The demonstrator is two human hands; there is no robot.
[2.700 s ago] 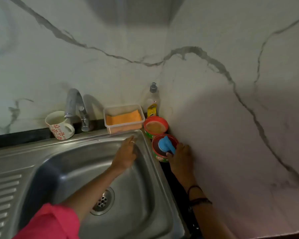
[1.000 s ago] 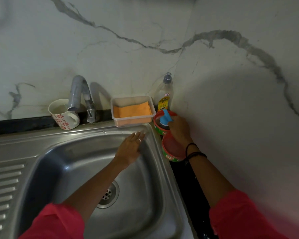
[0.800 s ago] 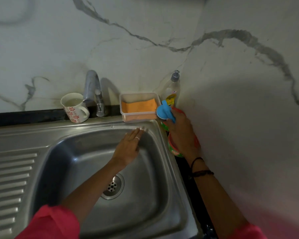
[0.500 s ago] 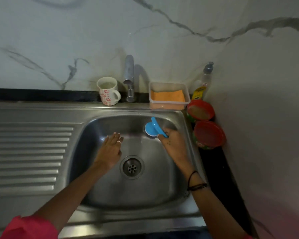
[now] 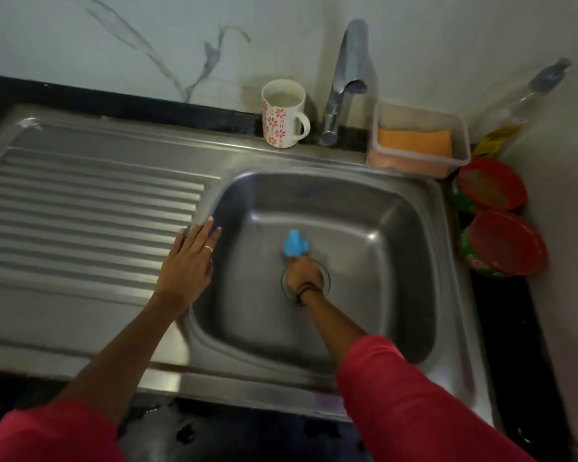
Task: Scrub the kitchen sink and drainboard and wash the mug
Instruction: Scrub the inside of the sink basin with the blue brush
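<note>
A steel sink [image 5: 394, 228] fills the middle, with a ribbed drainboard [image 5: 80, 211] to its left. My right hand [image 5: 304, 273] is down in the basin over the drain, gripping a blue scrubber [image 5: 296, 243] pressed against the basin floor. My left hand [image 5: 189, 261] lies flat with straight fingers on the ledge between drainboard and basin. A white mug [image 5: 282, 113] with red flowers stands upright at the back rim, left of the tap [image 5: 342, 78].
A clear box with an orange cloth [image 5: 417, 141] sits at the back right rim. Two red bowls [image 5: 491, 185] [image 5: 504, 245] stand on the dark counter right of the sink, by a dish soap bottle [image 5: 518, 108]. Marble walls close in behind and right.
My right hand carried the blue scrubber from the bowls into the basin, down to the drain. My left hand moved from inside the basin out to its left ledge.
</note>
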